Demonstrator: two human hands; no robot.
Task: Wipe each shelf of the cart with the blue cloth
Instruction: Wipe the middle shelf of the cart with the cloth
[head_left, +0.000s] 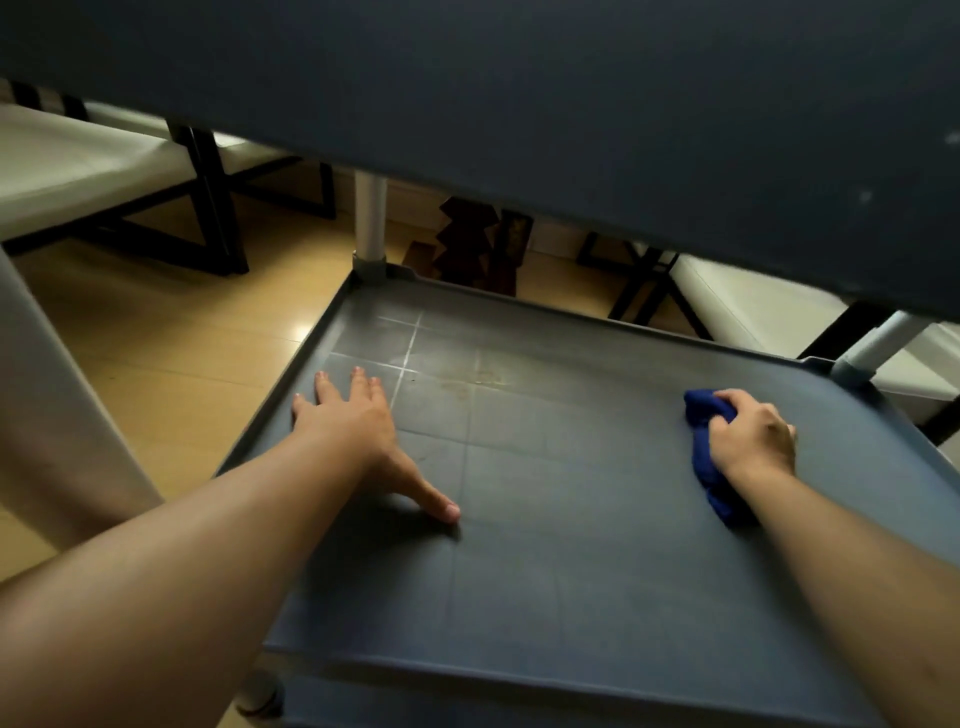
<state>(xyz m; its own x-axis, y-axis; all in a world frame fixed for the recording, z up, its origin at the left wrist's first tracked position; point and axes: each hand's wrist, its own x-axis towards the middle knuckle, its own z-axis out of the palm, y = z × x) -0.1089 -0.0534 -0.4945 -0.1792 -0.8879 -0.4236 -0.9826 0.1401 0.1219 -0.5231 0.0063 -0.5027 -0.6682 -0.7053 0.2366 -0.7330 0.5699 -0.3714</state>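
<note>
While left hand (358, 415) lies flat, right hand (753, 436) presses blue cloth (701, 452) near shelf (571, 545) edge.

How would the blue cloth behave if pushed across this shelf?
The blue cloth looks bunched and soft under the right hand, so probably floppy. On the smooth flat shelf it would likely slide easily.

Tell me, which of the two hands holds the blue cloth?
The right hand holds it, fingers curled around the bunched blue cloth near the shelf's right side. The left hand lies flat and empty on the shelf.
</note>
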